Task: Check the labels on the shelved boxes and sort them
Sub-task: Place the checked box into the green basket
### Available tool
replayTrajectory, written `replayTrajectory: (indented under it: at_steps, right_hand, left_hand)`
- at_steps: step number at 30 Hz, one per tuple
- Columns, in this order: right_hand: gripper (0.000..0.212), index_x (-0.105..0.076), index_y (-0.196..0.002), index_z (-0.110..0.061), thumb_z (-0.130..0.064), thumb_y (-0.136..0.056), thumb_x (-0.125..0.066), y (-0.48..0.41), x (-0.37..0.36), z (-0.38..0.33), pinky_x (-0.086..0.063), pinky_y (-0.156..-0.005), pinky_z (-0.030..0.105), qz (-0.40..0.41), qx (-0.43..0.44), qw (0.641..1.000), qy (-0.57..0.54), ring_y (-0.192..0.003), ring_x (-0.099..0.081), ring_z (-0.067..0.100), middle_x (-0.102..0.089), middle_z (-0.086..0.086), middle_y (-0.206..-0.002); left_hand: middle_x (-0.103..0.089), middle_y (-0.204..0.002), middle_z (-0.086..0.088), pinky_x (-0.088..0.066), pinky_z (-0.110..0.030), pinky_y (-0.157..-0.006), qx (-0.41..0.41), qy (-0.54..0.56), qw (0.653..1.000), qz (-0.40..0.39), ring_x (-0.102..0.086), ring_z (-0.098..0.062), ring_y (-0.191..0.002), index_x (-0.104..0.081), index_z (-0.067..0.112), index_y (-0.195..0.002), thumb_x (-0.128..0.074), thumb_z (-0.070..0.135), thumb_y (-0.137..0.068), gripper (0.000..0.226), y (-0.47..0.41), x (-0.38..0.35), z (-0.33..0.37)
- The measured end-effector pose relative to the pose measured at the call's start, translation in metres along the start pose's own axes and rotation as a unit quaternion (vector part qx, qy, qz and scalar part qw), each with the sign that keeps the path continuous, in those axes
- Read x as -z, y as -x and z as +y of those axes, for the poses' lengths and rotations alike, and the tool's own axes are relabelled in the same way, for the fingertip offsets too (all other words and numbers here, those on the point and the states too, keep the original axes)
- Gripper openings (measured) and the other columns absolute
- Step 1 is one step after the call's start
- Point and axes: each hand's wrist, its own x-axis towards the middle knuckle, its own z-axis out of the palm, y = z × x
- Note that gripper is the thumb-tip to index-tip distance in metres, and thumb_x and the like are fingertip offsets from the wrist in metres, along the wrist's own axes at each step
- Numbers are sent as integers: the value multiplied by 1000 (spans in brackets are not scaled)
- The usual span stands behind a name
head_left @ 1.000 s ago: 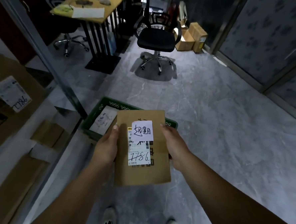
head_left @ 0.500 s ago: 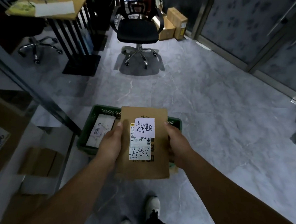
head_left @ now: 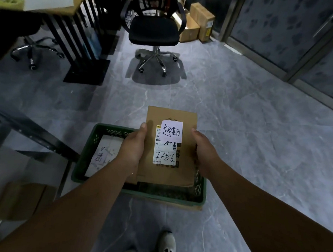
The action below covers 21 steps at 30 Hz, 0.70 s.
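A green crate (head_left: 163, 196) sits on the grey floor (head_left: 239, 130). Over the crate a cardboard box (head_left: 184, 175) hangs face up. The left hand (head_left: 133, 147) grips its left edge and the right hand (head_left: 203, 149) its right edge, thumbs on top. Its white label (head_left: 164, 157), marked 7786, and pink note (head_left: 171, 131) lie between them.
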Motion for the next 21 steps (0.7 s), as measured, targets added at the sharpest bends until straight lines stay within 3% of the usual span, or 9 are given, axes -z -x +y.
replayTrajectory:
  at_steps: [4,7,9,13,17,21]
  right_hand:
    - [71,-66,-143,-37,-79,-85,-63,-25,13,18,-62,-95,57,7,-9,1000,-2,-118,-75,28,-78,-4,-131]
    - [73,-67,-138,-37,-81,-80,-66,-45,23,39,-63,-95,61,28,-23,999,-7,-113,-78,31,-80,0,-126]
    - [61,-68,-135,-36,-76,-88,-64,-52,27,48,-62,-97,62,34,-28,999,-12,-112,-78,32,-81,0,-122]
    - [43,-71,-131,-33,-63,-103,-59,-68,29,71,-62,-97,60,61,-48,997,-27,-109,-79,31,-83,0,-116]
    - [49,-69,-137,-33,-65,-101,-62,-87,23,96,-64,-93,58,73,-78,994,-34,-107,-80,31,-83,1,-118]
    - [67,-69,-136,-39,-78,-82,-71,-108,14,126,-63,-94,65,74,-111,989,-55,-111,-78,36,-81,3,-123]
  left_hand:
    - [-73,-123,3,-53,-53,-107,4,-13,1000,-25,-69,-24,-113,-69,40,-115,-39,101,-78,77,-17,-28,-13]
    - [-70,-121,5,-45,-42,-105,2,-9,998,-56,-61,-14,-108,-68,29,-131,-38,89,-96,76,-29,-43,-26]
    - [-68,-131,0,-42,-39,-102,0,-38,997,-72,-57,-11,-107,-66,22,-143,-35,80,-103,77,-40,-55,-37]
    - [-74,-124,6,-53,-53,-106,34,-61,992,-102,-68,-19,-110,-73,37,-125,-30,112,-66,104,-70,-71,-71]
    - [-63,-106,13,-47,-41,-100,37,-81,990,-110,-60,-12,-99,-61,33,-116,-31,85,-99,62,-88,-76,-86]
    - [-71,-126,5,-52,-48,-106,38,-110,986,-117,-64,-19,-111,-68,26,-139,-29,94,-88,93,-116,-74,-110]
